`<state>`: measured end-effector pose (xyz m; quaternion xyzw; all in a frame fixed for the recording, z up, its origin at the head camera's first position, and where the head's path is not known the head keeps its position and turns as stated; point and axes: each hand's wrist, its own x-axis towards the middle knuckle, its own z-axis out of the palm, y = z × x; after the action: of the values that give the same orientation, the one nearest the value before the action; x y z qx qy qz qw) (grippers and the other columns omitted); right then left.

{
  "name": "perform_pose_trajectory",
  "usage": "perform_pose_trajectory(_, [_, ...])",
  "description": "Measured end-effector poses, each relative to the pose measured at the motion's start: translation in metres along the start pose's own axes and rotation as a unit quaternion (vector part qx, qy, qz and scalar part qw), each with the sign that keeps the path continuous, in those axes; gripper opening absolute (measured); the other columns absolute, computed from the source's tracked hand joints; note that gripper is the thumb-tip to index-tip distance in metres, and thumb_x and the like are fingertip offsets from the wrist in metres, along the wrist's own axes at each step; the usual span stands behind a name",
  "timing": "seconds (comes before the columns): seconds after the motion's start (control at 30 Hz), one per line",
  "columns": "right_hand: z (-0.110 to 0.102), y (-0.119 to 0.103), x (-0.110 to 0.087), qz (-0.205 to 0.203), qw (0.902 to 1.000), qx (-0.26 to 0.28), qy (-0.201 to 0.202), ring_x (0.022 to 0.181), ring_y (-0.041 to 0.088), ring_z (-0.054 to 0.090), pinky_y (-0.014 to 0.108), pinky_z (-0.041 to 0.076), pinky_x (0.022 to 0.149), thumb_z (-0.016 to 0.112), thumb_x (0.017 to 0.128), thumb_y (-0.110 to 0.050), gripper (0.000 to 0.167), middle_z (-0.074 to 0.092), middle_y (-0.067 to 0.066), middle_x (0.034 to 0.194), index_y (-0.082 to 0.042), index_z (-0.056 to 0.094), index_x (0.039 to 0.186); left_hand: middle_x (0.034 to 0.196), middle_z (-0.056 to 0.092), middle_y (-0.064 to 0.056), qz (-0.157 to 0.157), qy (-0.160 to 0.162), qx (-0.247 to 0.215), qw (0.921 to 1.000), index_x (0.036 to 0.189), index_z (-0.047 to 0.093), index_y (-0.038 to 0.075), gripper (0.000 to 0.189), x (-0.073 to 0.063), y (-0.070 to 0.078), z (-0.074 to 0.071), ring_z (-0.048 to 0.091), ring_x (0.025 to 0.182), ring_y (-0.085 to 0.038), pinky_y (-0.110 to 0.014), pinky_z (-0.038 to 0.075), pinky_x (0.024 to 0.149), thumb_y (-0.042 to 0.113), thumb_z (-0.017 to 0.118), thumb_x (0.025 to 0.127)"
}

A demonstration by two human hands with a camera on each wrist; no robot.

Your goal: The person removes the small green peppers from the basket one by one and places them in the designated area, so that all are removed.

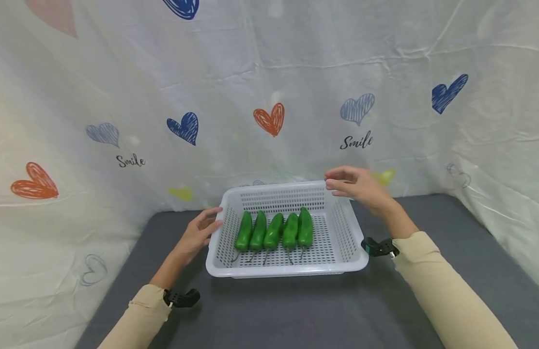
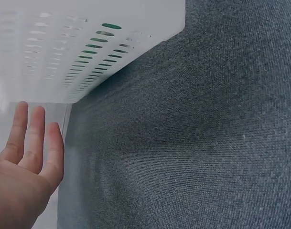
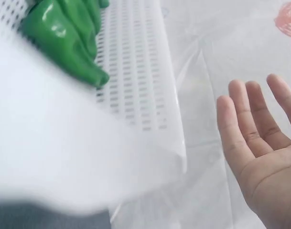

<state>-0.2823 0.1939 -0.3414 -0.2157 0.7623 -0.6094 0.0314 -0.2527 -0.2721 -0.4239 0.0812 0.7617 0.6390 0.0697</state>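
A white plastic basket (image 1: 291,270) with slotted walls stands on the dark grey cloth. Several long green peppers (image 1: 273,231) with thin stems lie side by side inside it, stems toward the front. My left hand (image 1: 197,235) is at the basket's left side, fingertips right at the rim. In the left wrist view its fingers (image 2: 35,138) stretch out beside the slotted wall. Over the back right corner is my right hand (image 1: 358,186), fingers loosely extended and holding nothing. The right wrist view shows that palm (image 3: 274,176) beyond the basket's edge.
A white curtain (image 1: 225,160) printed with hearts and "Smile" hangs close behind the basket and along both sides. Grey cloth (image 1: 291,310) covers the table in front of the basket. Dark bands (image 1: 181,297) sit on both wrists, by the beige sleeves.
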Motion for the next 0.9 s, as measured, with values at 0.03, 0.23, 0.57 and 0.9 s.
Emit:
perform_pose_trajectory(0.03, [0.001,0.001,0.001,0.004,1.0,0.002,-0.001,0.115,0.029,0.063,0.037,0.053,0.092,0.072,0.098,-0.021,0.048,0.058,0.021,0.131,0.006,0.056,0.135,0.149,0.044,-0.021,-0.001,-0.002,-0.001,1.0,0.153,0.041,0.012,0.057,0.001,0.0,0.001,0.055,0.125,-0.03,-0.048,0.052,0.093,0.026,0.065,0.103])
perform_pose_trajectory(0.23, [0.009,0.007,0.009,0.018,0.9993,-0.006,-0.033,0.118,0.034,0.061,0.04,0.052,0.094,0.071,0.098,-0.018,0.045,0.056,0.023,0.135,0.005,0.057,0.135,0.148,0.045,-0.02,-0.014,0.0,0.004,0.9999,0.154,0.04,0.015,0.058,0.002,-0.004,0.001,0.057,0.122,-0.029,-0.048,0.053,0.091,0.03,0.065,0.103])
perform_pose_trajectory(0.57, [0.025,0.012,0.024,0.042,0.9981,0.01,-0.045,0.118,0.036,0.059,0.049,0.049,0.097,0.072,0.098,-0.017,0.05,0.056,0.023,0.136,0.006,0.055,0.138,0.149,0.044,-0.021,-0.016,-0.002,0.025,0.9996,0.154,0.042,0.017,0.059,0.004,-0.001,-0.001,0.055,0.125,-0.035,-0.052,0.053,0.091,0.033,0.065,0.102])
perform_pose_trajectory(0.9, [0.042,0.023,0.032,0.075,0.9964,-0.004,-0.04,0.121,0.034,0.057,0.055,0.046,0.1,0.075,0.096,-0.023,0.052,0.057,0.016,0.137,0.001,0.058,0.138,0.149,0.044,-0.022,-0.03,0.003,0.024,0.9992,0.154,0.04,0.017,0.059,0.001,0.0,-0.001,0.056,0.123,-0.035,-0.051,0.053,0.09,0.032,0.064,0.103])
